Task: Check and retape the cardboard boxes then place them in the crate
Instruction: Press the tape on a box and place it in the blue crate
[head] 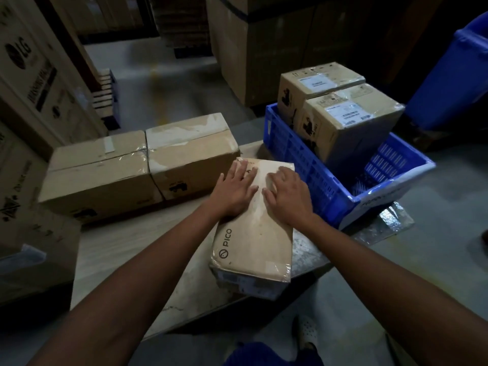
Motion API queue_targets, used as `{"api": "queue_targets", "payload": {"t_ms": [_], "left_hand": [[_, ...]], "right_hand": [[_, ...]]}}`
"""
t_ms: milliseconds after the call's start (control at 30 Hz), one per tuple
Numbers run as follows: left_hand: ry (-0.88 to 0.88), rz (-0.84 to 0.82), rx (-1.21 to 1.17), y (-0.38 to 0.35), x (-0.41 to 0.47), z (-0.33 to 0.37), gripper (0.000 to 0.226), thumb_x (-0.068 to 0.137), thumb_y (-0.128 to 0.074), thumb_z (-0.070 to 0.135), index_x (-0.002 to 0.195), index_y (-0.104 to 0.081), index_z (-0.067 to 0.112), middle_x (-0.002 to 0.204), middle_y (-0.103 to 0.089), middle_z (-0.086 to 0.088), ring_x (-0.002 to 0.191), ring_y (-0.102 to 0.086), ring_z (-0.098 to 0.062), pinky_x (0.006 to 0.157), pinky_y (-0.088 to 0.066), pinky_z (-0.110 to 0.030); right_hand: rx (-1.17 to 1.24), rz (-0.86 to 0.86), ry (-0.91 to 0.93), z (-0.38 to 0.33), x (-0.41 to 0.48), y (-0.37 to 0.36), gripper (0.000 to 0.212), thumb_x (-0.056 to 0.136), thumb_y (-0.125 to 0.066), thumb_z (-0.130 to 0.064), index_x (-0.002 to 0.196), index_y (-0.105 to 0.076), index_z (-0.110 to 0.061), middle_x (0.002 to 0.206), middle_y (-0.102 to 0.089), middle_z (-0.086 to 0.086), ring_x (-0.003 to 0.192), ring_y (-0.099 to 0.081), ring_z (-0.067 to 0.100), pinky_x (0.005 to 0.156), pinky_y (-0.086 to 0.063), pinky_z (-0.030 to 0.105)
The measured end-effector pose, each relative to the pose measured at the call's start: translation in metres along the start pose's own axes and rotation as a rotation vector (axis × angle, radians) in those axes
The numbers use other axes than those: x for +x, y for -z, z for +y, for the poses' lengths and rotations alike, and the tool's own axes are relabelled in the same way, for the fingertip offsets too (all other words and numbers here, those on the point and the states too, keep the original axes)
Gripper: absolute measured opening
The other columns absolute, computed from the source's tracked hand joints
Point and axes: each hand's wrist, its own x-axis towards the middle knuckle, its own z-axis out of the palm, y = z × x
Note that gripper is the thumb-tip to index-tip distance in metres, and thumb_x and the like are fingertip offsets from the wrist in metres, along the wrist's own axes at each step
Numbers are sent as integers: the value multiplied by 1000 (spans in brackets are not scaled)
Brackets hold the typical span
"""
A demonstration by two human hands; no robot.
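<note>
Tape is pressed flat onto the PICO box (253, 233) by the open left hand (233, 190) and right hand (289, 196), after which transfer into the blue crate (303, 165) is judged to be required.

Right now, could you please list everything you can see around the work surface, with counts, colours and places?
PICO box: one, tan, on the work surface under both hands.
Long boxes: two, brown, taped, end to end at left.
Crate: one, blue, at right.
Labelled boxes: two, tan, standing in the crate.
Bin: one, blue, far right.
Large cartons: several, brown, stacked at left and behind.
Work surface: one, pale.
Left hand: flat on the PICO box.
Right hand: flat on the PICO box, fingers spread.
</note>
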Motion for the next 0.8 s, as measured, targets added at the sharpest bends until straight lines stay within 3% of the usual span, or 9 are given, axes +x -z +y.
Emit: {"api": "queue_targets", "payload": {"t_ms": [133, 233, 300, 400, 567, 633, 700, 733, 800], "left_hand": [[266, 84, -435, -5, -13, 4, 78, 102, -35, 58, 159, 11, 30, 166, 18, -7, 153, 9, -32, 121, -10, -56], [449, 50, -1106, 7, -24, 10, 69, 104, -38, 53, 160, -17, 18, 156, -40, -13, 137, -47, -32, 111, -41, -50], [475, 45, -1426, 15, -38, 13, 54, 107, -34, 47, 141, -53, 11, 121, -71, -9, 105, -69, -25, 93, -54, -42], [479, 94, -1573, 32, -60, 19, 54, 105, -28, 55, 118, -68, 21, 99, -78, -4, 85, -75, -20, 73, -59, -34], [535, 289, -1666, 51, -76, 6, 75, 97, -28, 72, 143, -52, 19, 132, -63, -9, 123, -56, -30, 89, -49, -45], [547, 347, -1696, 54, -80, -1, 71, 98, -30, 69, 138, -55, 17, 123, -66, -8, 115, -58, -27, 82, -48, -42], [550, 386, -1728, 52, -85, -6, 55, 100, -38, 60, 119, -65, 15, 93, -72, -1, 90, -60, -19, 68, -44, -33], [559, 395, -1750, 53, -89, -6, 49, 100, -43, 56, 110, -68, 16, 85, -73, 1, 85, -61, -19, 68, -45, -31], [567, 396, -1828, 46, -97, -9, 47, 96, -50, 52, 114, -69, 14, 100, -77, -6, 100, -68, -28, 88, -53, -38]], "right_hand": [[458, -9, -510, 0, -10, -4, 74, 95, -55, -54, 155, -26, -23, 159, -31, 10, 141, -37, 31, 111, -40, 52], [979, -119, -779, -2, -17, 0, 52, 100, -47, -56, 138, -52, -20, 124, -63, 5, 108, -64, 23, 84, -53, 41], [1074, -108, -787, -8, -20, 5, 46, 102, -43, -56, 119, -65, -19, 103, -69, 2, 91, -67, 18, 71, -50, 33], [1100, 26, -782, -17, -24, 15, 50, 102, -41, -59, 98, -68, -18, 92, -70, 3, 85, -67, 20, 72, -52, 35], [1268, 190, -642, -25, -28, 37, 58, 100, -38, -64, 102, -70, -16, 94, -75, 8, 87, -72, 28, 79, -59, 45], [1356, 224, -616, -29, -27, 46, 55, 100, -43, -60, 104, -68, -11, 95, -75, 11, 88, -72, 28, 78, -59, 43], [1472, 212, -636, -30, -28, 49, 48, 99, -50, -55, 95, -68, -11, 86, -74, 7, 84, -69, 27, 74, -56, 41], [1517, 194, -649, -31, -30, 49, 43, 99, -53, -52, 87, -67, -14, 78, -73, 2, 81, -67, 24, 71, -53, 38], [1558, 166, -652, -31, -35, 44, 37, 98, -55, -47, 76, -63, -18, 68, -68, -5, 78, -62, 18, 67, -47, 33]]}}
